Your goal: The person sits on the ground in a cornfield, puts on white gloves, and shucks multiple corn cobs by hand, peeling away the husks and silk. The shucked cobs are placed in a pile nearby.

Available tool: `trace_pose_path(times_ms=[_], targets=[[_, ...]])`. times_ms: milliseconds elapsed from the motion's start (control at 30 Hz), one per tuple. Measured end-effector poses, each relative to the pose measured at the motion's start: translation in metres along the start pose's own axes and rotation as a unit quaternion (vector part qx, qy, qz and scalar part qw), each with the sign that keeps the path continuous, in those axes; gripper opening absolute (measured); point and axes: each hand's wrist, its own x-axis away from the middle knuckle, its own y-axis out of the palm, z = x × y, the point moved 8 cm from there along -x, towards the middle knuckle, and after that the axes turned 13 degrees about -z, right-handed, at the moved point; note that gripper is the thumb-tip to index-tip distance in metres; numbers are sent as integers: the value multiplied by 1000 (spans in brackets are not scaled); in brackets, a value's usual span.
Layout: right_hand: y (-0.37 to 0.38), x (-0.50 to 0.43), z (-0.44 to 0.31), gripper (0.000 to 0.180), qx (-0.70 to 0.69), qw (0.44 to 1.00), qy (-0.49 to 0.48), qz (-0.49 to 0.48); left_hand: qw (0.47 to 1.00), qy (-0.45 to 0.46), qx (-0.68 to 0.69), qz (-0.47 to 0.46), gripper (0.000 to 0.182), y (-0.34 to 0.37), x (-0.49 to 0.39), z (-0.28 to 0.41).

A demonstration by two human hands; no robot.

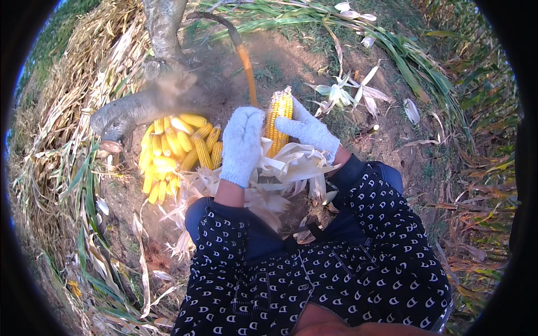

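Observation:
A yellow ear of corn [278,124] stands nearly upright in front of me, its tip pointing away. My right hand [313,130], in a white knit glove, grips it from the right, with the thumb across the kernels. Pale peeled husks [290,161] hang around its base and over my right wrist. Close on the ear's left is my left hand [242,145], gloved the same way, back turned up. Its fingers are bent and the palm side is hidden, so whether it pinches a husk strip is unclear.
A pile of husked corn ears [180,145] lies to the left, beside a forked tree trunk [130,111]. A curved thin branch [243,59] reaches down toward my hands. Loose husks [340,94] lie on the soil ahead right. Dry stalks [63,138] line the left; standing corn [479,96] borders the right.

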Motion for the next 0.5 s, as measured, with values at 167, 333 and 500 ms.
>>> trace_pose_path(times_ms=[167,333,500], targets=[[-17,7,-25,68,-63,996,-51,20,992,-76,-25,-99,11,7,3,-5],[-49,15,-45,76,-42,991,-79,95,959,-80,-126,-241,26,32,7,-16],[-42,14,-52,94,237,960,-46,144,971,-96,-138,-171,30,16,5,-15]])
